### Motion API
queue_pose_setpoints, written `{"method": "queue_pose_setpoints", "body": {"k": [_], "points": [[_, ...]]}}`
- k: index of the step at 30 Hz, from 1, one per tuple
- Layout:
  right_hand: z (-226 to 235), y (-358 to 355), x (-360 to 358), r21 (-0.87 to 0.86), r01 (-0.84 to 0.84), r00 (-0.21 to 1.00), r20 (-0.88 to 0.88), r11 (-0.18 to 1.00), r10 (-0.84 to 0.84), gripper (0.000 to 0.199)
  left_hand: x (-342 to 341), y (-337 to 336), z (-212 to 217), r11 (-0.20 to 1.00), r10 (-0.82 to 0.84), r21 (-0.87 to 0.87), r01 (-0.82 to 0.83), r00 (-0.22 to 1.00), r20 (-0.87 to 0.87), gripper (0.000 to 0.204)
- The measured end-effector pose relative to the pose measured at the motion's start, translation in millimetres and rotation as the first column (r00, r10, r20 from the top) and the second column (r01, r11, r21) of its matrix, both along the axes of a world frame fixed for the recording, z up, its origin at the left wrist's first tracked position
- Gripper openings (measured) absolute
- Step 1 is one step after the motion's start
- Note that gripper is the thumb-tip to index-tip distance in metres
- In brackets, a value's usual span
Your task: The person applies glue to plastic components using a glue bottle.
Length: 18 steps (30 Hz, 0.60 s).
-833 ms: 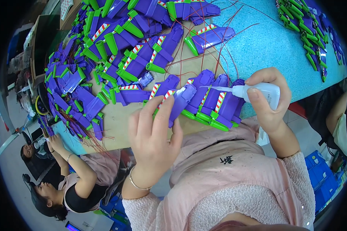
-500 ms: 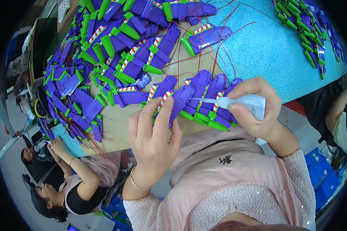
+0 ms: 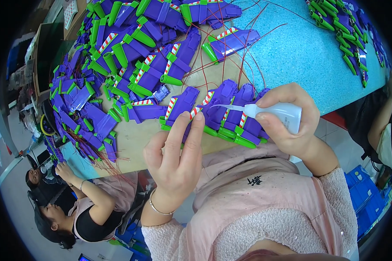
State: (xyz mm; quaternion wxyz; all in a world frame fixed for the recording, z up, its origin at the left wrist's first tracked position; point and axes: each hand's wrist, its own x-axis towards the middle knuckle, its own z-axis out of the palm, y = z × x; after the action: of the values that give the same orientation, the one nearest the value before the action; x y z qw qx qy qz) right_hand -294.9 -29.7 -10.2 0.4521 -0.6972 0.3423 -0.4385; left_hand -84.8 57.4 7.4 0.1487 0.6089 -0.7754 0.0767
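Note:
My right hand (image 3: 287, 119) is closed around a small white squeeze bottle (image 3: 286, 116), tipped sideways. Its thin clear nozzle (image 3: 231, 107) points left, with the tip close to a purple plastic toy wing. My left hand (image 3: 174, 150) has index and middle fingertips on a red-and-white striped band (image 3: 196, 112) of a purple wing piece; the thumb and much of that piece are hidden. Beside it rest another striped purple wing (image 3: 183, 102) and, under the nozzle, a row of purple wings (image 3: 224, 93) with green tubes (image 3: 237, 138) along their near edge.
A large heap of purple and green wings (image 3: 130, 56) with red wires covers the table's left. One wing (image 3: 235, 41) lies apart near the blue mat (image 3: 292, 56). Another pile (image 3: 339, 30) is at far right. A co-worker (image 3: 87, 204) sits at left with hands on the table's edge.
The wing piece under my left fingers has tilted and shows less of its purple face. The bottle's nozzle tip is slightly higher, and my left hand has shifted a little.

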Motion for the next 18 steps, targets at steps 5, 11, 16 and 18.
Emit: {"method": "queue_pose_setpoints", "body": {"k": [5,11,16,18], "points": [[-0.7,0.6,-14.5,0.038,0.074,0.997,0.014,0.997,-0.074,0.020,-5.1,-3.0,-0.6,1.000,0.010,0.007,-0.010,1.000,-0.003,0.040],[-3.2,2.4,-25.1,0.108,0.134,0.982,0.120,0.985,-0.146,0.018,-19.4,-12.5,2.1,0.966,-0.016,0.237,0.099,0.945,-0.328,0.039],[-1.8,2.9,-21.9,0.117,0.136,0.987,0.071,0.984,-0.145,0.018,16.2,-9.2,-10.3,0.976,0.155,0.178,-0.126,0.975,-0.157,0.037],[-2.4,3.2,-20.8,0.123,0.111,0.991,0.058,0.986,-0.119,0.017,20.0,-4.1,-14.8,0.958,0.231,0.189,-0.214,0.970,-0.071,0.044]]}}
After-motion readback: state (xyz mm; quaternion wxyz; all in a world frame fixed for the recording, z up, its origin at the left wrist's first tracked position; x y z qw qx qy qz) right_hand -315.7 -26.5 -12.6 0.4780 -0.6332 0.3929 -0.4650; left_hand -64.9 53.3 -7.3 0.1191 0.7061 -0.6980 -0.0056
